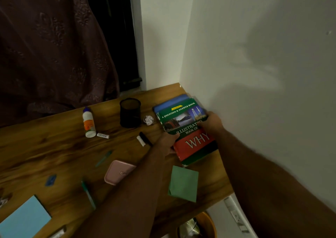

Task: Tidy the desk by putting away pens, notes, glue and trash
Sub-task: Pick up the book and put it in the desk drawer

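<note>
Both hands grip a green and red book [183,121] titled "WHY" that lies on a blue book [171,102] in the desk's far right corner. My left hand [168,141] holds its left edge, my right hand [211,122] its right edge by the wall. A white glue bottle [88,123] lies at the back left. A black mesh pen holder [130,112] stands beside a crumpled paper ball [148,119]. Two green pens [104,158] [88,194], a black marker [145,138], green notes [183,183] and blue notes [23,219] lie scattered.
A pink case [118,171], a small white tube [103,135], a white stick [141,140] and a blue sharpener [51,180] lie on the wooden desk [45,146]. An orange bin [205,225] sits on the floor below the right edge. A curtain [54,46] hangs behind.
</note>
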`<state>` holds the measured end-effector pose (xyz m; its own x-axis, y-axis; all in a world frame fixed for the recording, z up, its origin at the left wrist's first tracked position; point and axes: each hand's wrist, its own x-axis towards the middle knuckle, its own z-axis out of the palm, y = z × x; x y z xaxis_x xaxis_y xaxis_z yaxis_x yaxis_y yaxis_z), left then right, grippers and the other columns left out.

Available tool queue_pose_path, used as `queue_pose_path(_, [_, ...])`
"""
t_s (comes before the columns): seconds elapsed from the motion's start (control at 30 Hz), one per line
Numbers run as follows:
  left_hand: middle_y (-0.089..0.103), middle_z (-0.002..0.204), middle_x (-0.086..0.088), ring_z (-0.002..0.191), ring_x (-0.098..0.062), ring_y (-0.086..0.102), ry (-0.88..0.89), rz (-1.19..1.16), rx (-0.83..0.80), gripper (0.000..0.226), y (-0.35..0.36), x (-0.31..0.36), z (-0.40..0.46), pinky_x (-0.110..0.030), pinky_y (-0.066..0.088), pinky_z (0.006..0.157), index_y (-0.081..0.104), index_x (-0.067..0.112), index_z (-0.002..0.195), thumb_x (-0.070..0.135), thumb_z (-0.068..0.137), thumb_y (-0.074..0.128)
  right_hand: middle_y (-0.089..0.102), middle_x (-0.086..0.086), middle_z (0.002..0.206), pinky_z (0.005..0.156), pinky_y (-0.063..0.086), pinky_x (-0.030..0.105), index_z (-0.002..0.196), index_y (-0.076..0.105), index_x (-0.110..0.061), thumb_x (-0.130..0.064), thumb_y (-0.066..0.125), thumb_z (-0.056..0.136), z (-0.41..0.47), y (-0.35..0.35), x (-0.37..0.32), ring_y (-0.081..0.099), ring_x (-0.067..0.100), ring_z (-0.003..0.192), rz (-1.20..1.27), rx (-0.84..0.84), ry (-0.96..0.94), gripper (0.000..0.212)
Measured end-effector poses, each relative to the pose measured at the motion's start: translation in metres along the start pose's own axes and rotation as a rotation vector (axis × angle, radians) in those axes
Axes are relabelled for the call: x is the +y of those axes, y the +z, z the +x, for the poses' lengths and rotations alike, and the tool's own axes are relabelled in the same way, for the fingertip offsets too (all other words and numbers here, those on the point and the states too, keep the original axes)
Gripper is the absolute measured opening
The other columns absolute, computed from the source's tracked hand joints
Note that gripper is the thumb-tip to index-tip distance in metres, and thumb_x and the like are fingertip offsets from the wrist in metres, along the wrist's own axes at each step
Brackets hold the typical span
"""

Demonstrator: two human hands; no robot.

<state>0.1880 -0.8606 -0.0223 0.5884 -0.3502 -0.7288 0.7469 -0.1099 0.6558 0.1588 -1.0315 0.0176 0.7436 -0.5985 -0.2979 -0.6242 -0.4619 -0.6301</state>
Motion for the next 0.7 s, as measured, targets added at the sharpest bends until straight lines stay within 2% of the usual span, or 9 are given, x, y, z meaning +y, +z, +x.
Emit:
queue_pose_path(0.1, [0.062,0.091,-0.013,0.088,-0.032,0.063,0.009,0.028,0.048,0.033,0.005,0.001,0.005,-0.058,0.05,0.092,0.046,0.004,0.126,0.014,0.096,0.057,0.064,0.017,0.119,0.088,0.047,0.035,0.125,0.055,-0.007,-0.012,0.069,0.084,0.003,0.004,-0.003,0.062,0.033,0.107,-0.032,-0.001,-0.005,0.044])
queue_pose_path(0.23, [0.063,0.109,-0.02,0.088,-0.034,0.064,0.039,0.065,0.121,0.035,0.009,-0.001,0.01,-0.053,0.054,0.084,0.048,0.002,0.125,0.015,0.094,0.06,0.062,0.009,0.115,0.082,0.042,0.031,0.133,0.051,-0.009,-0.014,0.063,0.09,0.001,0.009,-0.007,0.06,0.032,0.111,-0.023,-0.005,-0.001,0.044])
queue_pose_path(0.37, [0.063,0.1,-0.018,0.08,-0.032,0.064,0.064,0.054,0.127,0.033,0.008,-0.002,0.013,-0.05,0.056,0.078,0.05,0.003,0.123,0.013,0.094,0.061,0.062,0.015,0.122,0.086,0.047,0.035,0.136,0.047,-0.013,-0.012,0.064,0.087,-0.005,0.007,-0.005,0.061,0.032,0.11,-0.03,-0.024,-0.028,0.052])
queue_pose_path(0.43, [0.065,0.105,-0.021,0.081,-0.034,0.065,0.076,0.067,0.156,0.033,0.007,-0.004,0.016,-0.052,0.056,0.079,0.052,0.001,0.121,0.013,0.093,0.062,0.062,0.016,0.122,0.093,0.05,0.041,0.135,0.049,-0.012,-0.011,0.065,0.084,-0.012,0.005,-0.002,0.061,0.034,0.11,-0.061,-0.021,-0.049,0.053])
queue_pose_path(0.5, [0.065,0.107,-0.022,0.081,-0.034,0.065,0.084,0.077,0.171,0.031,0.008,-0.007,0.017,-0.05,0.057,0.077,0.052,-0.001,0.119,0.013,0.093,0.062,0.064,0.015,0.119,0.094,0.051,0.045,0.13,0.053,-0.013,-0.011,0.065,0.082,-0.019,0.005,0.003,0.063,0.033,0.107,-0.089,-0.006,-0.072,0.049])
queue_pose_path(0.6, [0.062,0.097,-0.018,0.067,-0.026,0.061,0.104,0.044,0.19,0.023,0.014,-0.008,0.016,-0.041,0.054,0.068,0.053,0.002,0.114,0.01,0.093,0.061,0.067,0.01,0.113,0.088,0.054,0.041,0.123,0.061,-0.019,-0.014,0.063,0.082,-0.035,0.005,0.007,0.066,0.03,0.102,-0.155,-0.001,-0.121,0.041])
queue_pose_path(0.7, [0.062,0.09,-0.016,0.074,-0.031,0.065,0.149,0.031,0.243,0.015,0.024,-0.007,0.014,-0.046,0.057,0.076,0.055,0.002,0.108,0.008,0.094,0.056,0.066,0.012,0.115,0.086,0.05,0.036,0.12,0.064,-0.015,-0.017,0.062,0.083,-0.046,0.007,0.017,0.064,0.031,0.103,-0.255,-0.018,-0.167,0.036])
